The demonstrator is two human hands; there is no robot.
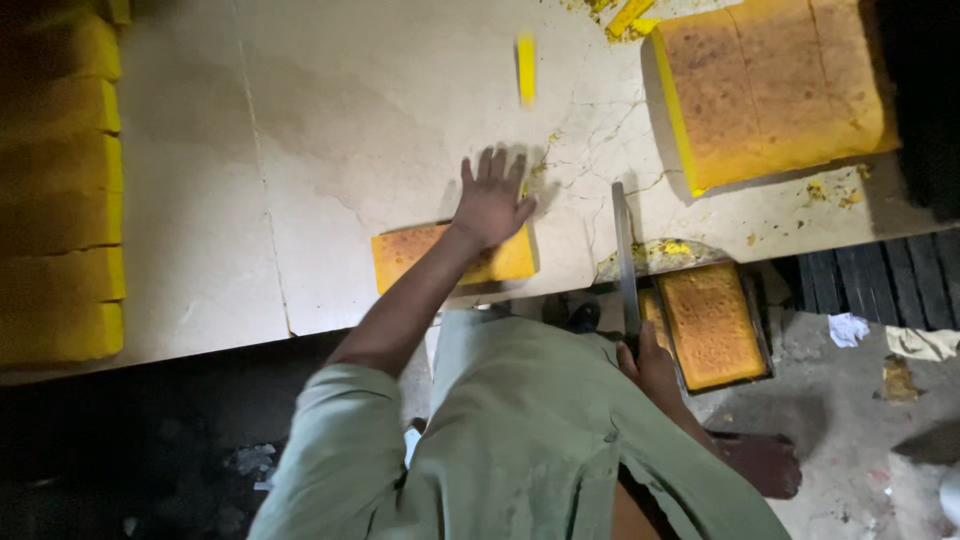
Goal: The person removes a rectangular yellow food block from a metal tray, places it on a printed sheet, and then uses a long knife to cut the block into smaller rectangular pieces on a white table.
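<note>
A pale stone table (300, 150) with fine cracks fills the view, dim floor below it with scraps of paper. The left hand (492, 203) lies flat on a small slab of yellow sponge cake (415, 252) at the near edge, fingers (487, 165) spread wide and pressing down, gripping nothing. The right hand (655, 365) is down at the person's side, fingers closed round the handle of a long knife (625, 255) whose blade points up over the table edge, apart from the small slab. A large cake sheet (770, 85) at the far right shows scored lines, with crumbs and a trimmed yellow strip (526, 68) near it. A row of yellow blocks (62, 200) stands along the left edge, seemingly cut already. Another cake sits in a tray (712, 325) below the table. By my judgement the cutting is partway through: the slab under the hand looks uncut, and the big sheet and the tray cake are left
</note>
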